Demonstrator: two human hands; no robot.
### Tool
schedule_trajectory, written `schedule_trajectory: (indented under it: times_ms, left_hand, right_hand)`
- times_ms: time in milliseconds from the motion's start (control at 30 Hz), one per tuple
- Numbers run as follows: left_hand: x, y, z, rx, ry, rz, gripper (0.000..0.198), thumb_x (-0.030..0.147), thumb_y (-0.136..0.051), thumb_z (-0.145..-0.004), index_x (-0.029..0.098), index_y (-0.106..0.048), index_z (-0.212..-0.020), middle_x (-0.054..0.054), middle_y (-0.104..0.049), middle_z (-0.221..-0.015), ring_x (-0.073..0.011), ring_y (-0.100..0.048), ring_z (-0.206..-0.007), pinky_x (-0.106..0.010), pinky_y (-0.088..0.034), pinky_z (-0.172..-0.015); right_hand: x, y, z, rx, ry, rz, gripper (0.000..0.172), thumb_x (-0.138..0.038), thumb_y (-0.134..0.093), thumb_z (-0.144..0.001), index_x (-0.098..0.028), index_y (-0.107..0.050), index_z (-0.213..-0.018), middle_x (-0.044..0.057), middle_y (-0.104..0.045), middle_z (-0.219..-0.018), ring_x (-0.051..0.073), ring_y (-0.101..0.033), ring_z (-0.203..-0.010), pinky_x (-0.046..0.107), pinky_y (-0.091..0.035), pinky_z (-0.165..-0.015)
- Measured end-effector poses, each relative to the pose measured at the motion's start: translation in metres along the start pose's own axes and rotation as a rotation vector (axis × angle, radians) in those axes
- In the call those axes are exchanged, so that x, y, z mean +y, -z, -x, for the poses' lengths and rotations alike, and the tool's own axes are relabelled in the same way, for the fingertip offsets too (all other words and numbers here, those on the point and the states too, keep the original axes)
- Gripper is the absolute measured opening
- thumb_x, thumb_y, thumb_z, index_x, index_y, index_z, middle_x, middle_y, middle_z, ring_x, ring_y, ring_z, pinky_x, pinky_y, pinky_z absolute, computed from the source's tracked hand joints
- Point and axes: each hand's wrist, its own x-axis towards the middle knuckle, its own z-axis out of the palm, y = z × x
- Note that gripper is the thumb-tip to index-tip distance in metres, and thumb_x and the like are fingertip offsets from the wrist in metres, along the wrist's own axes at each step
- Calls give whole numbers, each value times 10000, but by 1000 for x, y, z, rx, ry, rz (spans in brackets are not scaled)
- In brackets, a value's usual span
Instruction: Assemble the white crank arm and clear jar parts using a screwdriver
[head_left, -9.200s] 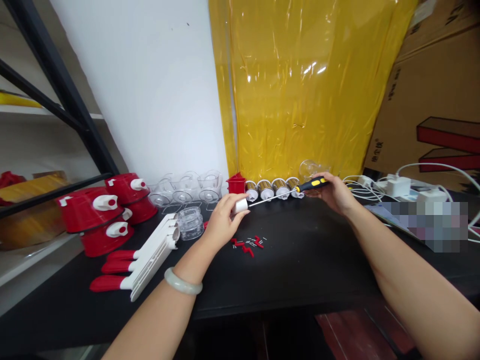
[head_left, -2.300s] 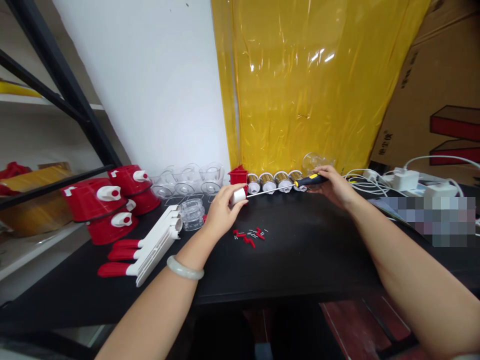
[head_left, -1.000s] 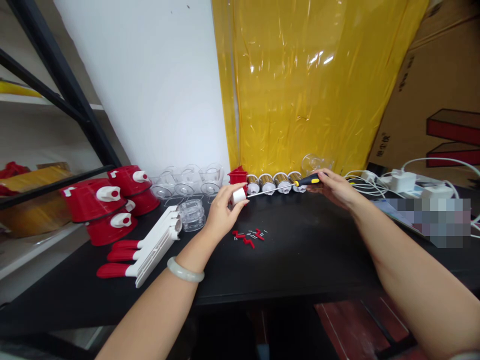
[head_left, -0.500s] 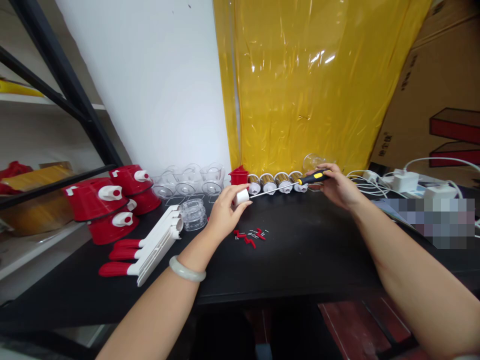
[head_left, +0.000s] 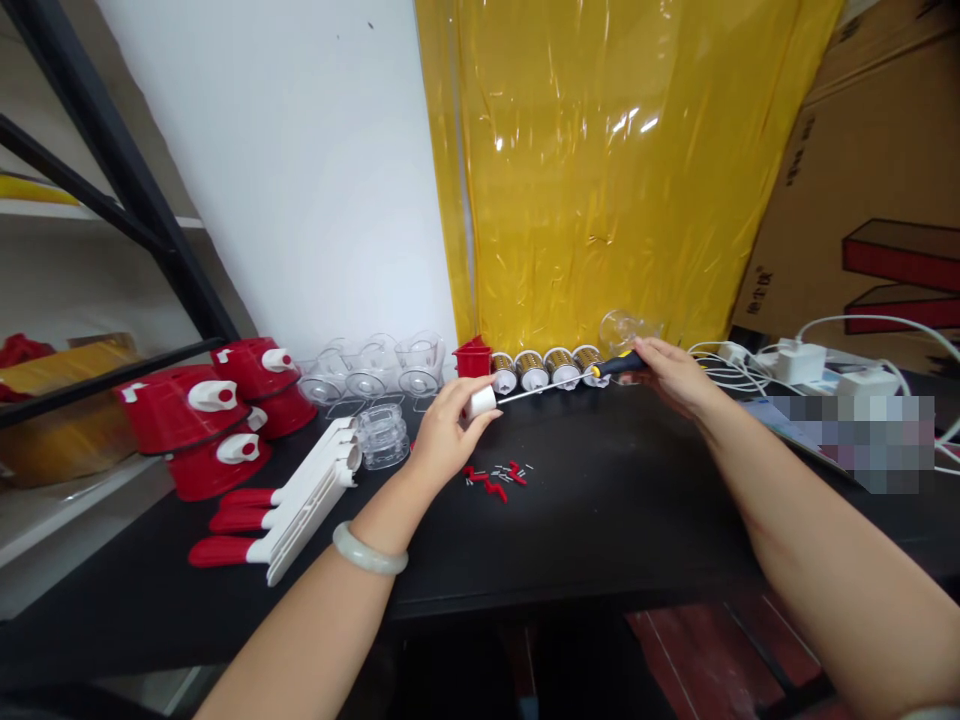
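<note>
My left hand [head_left: 448, 425] is closed around a small white cylindrical part [head_left: 481, 402], its flat end facing right. My right hand [head_left: 670, 372] grips the black and yellow handle of a screwdriver [head_left: 619, 364]. The long shaft points left, and its tip meets the end of the white part; how deep it sits I cannot tell. Below my hands, several small red plastic pieces [head_left: 496, 490] lie on the black table [head_left: 585, 540] among small screws [head_left: 501, 473]. Behind the shaft stands a row of metal grater drums [head_left: 529, 368] with white ends.
At left are stacked red bases with white knobs [head_left: 195, 420] and white parts with red handles [head_left: 307, 500]. Clear cups [head_left: 420, 360], clear stacked pieces [head_left: 382, 437] and a red hopper [head_left: 473, 358] line the back. White chargers and cables [head_left: 801, 362] lie at right.
The whole view has shifted slightly. Both hands keep their grips, with the screwdriver still against the white part.
</note>
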Motion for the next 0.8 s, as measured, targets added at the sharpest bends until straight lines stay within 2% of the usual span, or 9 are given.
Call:
schedule_trajectory:
  times_ms: [100,167,233,300,367,433,533,700,800]
  left_hand:
    - [4,1,0,-35,-25,-13,378,301,-641,-908,262,-587,-1281,-84,-635,-1196,-224,-610,-1102,-376,-517,-923]
    - [5,1,-1,-33,-27,-17,383,300,-640,-909,264,-584,-1286,-83,-636,-1194,-224,-609,-1103,-369,-518,-914]
    - [5,1,-1,-14,-11,-10,390,306,-636,-911,271,-579,-1296,-82,-629,-1207,-225,-606,-1114,-362,-526,-902]
    - [4,2,-1,14,10,-7,396,311,-633,-912,273,-574,-1302,-81,-624,-1214,-224,-607,-1114,-364,-532,-903]
    - [2,2,0,27,21,-12,397,311,-631,-913,273,-572,-1303,-82,-621,-1219,-224,-610,-1114,-377,-530,-921]
    - [1,2,0,20,20,-15,393,311,-632,-912,274,-575,-1299,-84,-620,-1225,-228,-612,-1122,-388,-528,-937]
    - [1,2,0,7,6,-13,394,318,-636,-909,280,-579,-1296,-84,-625,-1214,-232,-618,-1116,-395,-534,-934]
    - [2,2,0,8,-4,-8,396,319,-634,-911,281,-579,-1301,-88,-627,-1207,-229,-623,-1104,-391,-535,-926]
    - [2,3,0,12,-20,-22,396,317,-633,-911,278,-578,-1302,-91,-631,-1201,-233,-620,-1103,-391,-532,-919]
  right_hand:
    - [2,1,-1,25,-6,122,459,-653,-644,-776,-234,-508,-649,-32,-445,-418,127,-471,-411,293,-486,-524]
    - [4,0,-2,22,-45,94,461,-672,-602,-794,-241,-498,-666,-26,-462,-419,148,-501,-410,312,-489,-525]
    - [4,-3,-2,18,-106,-21,420,-662,-562,-810,-248,-528,-750,3,-588,-555,182,-601,-508,343,-527,-573]
    - [3,-6,-1,-6,-144,-147,326,-586,-568,-809,-262,-548,-846,21,-677,-754,208,-679,-684,373,-561,-651]
    - [2,-7,0,-52,-131,-224,250,-486,-618,-777,-271,-558,-889,24,-693,-880,219,-692,-840,389,-574,-718]
    - [-1,-7,2,-79,-88,-247,237,-436,-665,-749,-269,-575,-890,22,-678,-901,219,-683,-880,400,-580,-752]
    - [-3,-3,3,-86,-41,-203,271,-467,-708,-731,-264,-598,-873,17,-645,-837,211,-680,-789,412,-587,-744]
    - [-1,1,1,-88,-70,-124,378,-563,-759,-679,-252,-611,-835,35,-672,-788,212,-684,-723,389,-585,-712]
    - [3,1,-1,-53,-60,-33,409,-625,-723,-700,-240,-610,-781,39,-659,-664,205,-650,-605,371,-569,-623]
